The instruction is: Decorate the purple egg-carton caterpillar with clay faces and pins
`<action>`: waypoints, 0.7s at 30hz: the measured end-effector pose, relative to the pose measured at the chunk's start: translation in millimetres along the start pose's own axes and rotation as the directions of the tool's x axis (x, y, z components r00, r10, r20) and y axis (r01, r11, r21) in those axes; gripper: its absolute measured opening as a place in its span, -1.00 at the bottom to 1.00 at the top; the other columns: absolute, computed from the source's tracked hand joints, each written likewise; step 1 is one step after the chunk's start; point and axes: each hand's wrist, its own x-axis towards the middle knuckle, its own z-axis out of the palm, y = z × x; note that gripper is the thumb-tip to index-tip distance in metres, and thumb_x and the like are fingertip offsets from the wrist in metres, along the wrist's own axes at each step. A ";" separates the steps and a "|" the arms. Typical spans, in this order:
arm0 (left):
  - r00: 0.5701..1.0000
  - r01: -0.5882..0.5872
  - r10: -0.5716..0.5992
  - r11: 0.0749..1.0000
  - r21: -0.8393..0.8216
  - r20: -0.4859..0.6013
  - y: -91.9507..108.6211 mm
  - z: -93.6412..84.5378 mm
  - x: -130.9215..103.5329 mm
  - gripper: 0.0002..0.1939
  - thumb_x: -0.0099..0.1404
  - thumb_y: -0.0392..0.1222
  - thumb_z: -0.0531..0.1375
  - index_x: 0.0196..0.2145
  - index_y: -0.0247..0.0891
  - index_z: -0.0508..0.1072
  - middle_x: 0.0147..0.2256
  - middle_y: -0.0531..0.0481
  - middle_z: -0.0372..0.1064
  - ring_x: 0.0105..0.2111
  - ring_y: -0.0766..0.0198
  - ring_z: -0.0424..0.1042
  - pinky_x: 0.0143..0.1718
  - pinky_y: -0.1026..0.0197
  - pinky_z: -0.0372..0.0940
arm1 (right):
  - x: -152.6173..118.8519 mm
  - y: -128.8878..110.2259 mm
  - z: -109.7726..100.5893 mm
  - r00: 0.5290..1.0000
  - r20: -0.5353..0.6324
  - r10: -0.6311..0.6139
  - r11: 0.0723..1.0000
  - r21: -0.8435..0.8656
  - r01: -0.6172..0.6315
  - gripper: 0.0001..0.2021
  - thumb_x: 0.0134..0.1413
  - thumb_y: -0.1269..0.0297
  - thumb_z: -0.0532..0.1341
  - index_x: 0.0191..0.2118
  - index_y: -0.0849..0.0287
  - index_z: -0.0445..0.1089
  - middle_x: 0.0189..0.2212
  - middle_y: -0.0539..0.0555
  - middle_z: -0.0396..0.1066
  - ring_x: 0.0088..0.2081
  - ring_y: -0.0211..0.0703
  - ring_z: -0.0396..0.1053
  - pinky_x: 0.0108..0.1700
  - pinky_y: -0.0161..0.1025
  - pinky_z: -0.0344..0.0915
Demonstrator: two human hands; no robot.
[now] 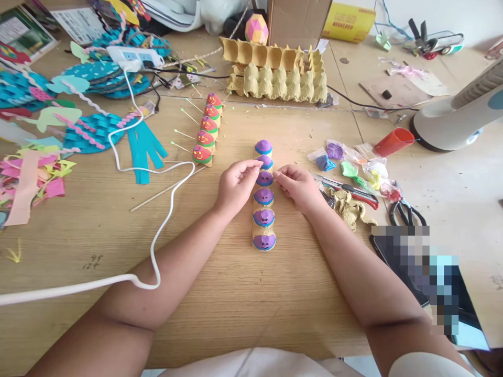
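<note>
A strip of egg-carton cups [263,197] lies lengthwise in front of me, its domes covered in purple clay with blue rims. Small dark dots like eyes and mouths mark the nearer domes. My left hand [239,184] is at the strip's left side, thumb and forefinger pinched together by the second dome from the far end. On the other side, my right hand [298,184] has its fingers curled and pinched close to the third dome. Whatever either pinch holds is too small to make out. A similar red-and-green strip [206,128] with thin green-tipped sticks stands farther left.
Clay packets [349,167], a utility knife [346,188], scissors [406,211] and torn carton scraps [348,209] lie at the right, with a phone [396,262] nearer. A white cable [168,214] crosses the left side. Egg cartons [283,84] stand at the back; paper crafts [92,133] crowd the left.
</note>
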 end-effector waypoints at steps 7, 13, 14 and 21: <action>1.000 0.004 -0.005 0.999 0.038 0.023 -2.0 0.3 0.0 -0.80 0.34 -0.23 0.26 -0.10 -0.26 0.62 -0.04 -0.11 0.64 -0.07 0.18 0.63 0.01 0.17 0.52 | -2.0 -5.2 -0.9 0.993 0.027 -0.113 0.982 -0.147 0.116 -0.66 0.06 -0.04 0.39 -0.36 0.15 0.44 -0.50 -0.05 0.35 -0.48 -0.29 0.14 -0.42 -0.27 0.06; 0.999 -0.001 -0.002 0.998 0.063 0.042 -3.8 -0.7 -0.3 -0.79 0.34 -0.22 0.25 -0.10 -0.24 0.61 -0.04 -0.10 0.63 -0.07 0.18 0.62 0.04 0.14 0.53 | -6.0 -9.9 -3.0 0.975 0.029 -0.221 0.911 -0.350 0.217 -0.88 0.12 0.23 0.31 -0.29 0.15 0.50 -0.41 0.01 0.48 -0.42 -0.23 0.26 -0.33 -0.24 0.19; 0.999 -0.005 0.002 0.998 0.070 0.046 -3.6 -0.9 -0.4 -0.79 0.34 -0.22 0.25 -0.10 -0.24 0.62 -0.04 -0.10 0.63 -0.07 0.18 0.62 0.04 0.14 0.53 | -6.8 -9.7 -2.9 0.969 0.028 -0.245 0.894 -0.380 0.237 -0.90 0.12 0.25 0.30 -0.28 0.16 0.51 -0.40 0.02 0.49 -0.42 -0.22 0.27 -0.32 -0.24 0.20; 0.998 0.014 -0.019 0.997 0.077 0.064 -2.7 -0.9 -0.3 -0.78 0.33 -0.23 0.26 -0.09 -0.23 0.63 -0.04 -0.09 0.64 -0.07 0.18 0.63 0.06 0.13 0.52 | -10.9 -6.8 -1.1 0.891 0.092 -0.445 0.751 -0.505 0.426 -0.91 0.15 0.39 0.26 -0.29 0.18 0.54 -0.34 0.07 0.49 -0.35 -0.19 0.35 -0.25 -0.24 0.28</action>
